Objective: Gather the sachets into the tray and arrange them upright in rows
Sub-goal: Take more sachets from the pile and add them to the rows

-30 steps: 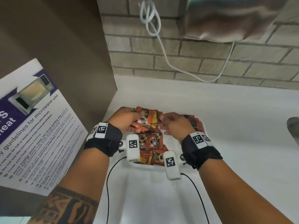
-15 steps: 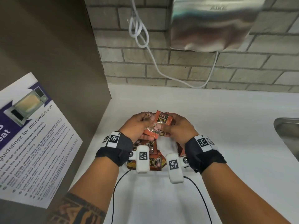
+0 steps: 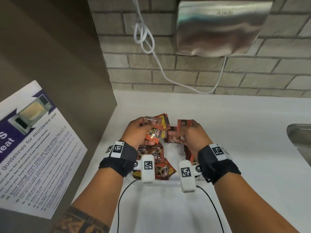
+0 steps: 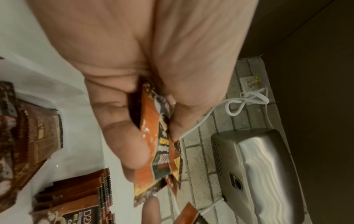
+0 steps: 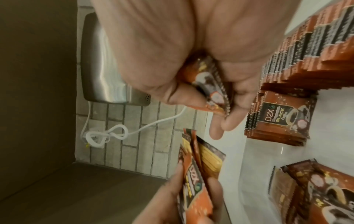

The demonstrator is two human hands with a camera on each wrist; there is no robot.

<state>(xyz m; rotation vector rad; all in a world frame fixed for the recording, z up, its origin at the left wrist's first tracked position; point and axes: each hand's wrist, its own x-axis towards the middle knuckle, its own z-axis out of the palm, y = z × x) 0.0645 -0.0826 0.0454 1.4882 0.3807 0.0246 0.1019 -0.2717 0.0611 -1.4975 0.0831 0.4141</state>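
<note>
Left grip (image 3: 140, 132): clutching a bunch of sachets (image 3: 155, 132), centre frame.
Right grip (image 3: 190, 133): pinching one sachet (image 3: 184, 123) above the tray (image 3: 173, 178).

- This looks like a shared pantry or break room of a workplace, not a private kitchen.
- On the brick wall (image 3: 193, 71) beyond the fingers hangs a steel hand dryer (image 3: 220, 29), its white cable (image 3: 144, 37) knotted in a loop.
- On the brown panel (image 3: 50, 47) to the left of the fingers is a poster (image 3: 33, 148) with guidelines for microwave use.
- Under the fingers is a white counter (image 3: 235, 123), and far to the right of them the edge of a metal sink (image 3: 301, 137).
- Many identical coffee sachets (image 5: 283, 119) stand in rows near the fingers.
</note>
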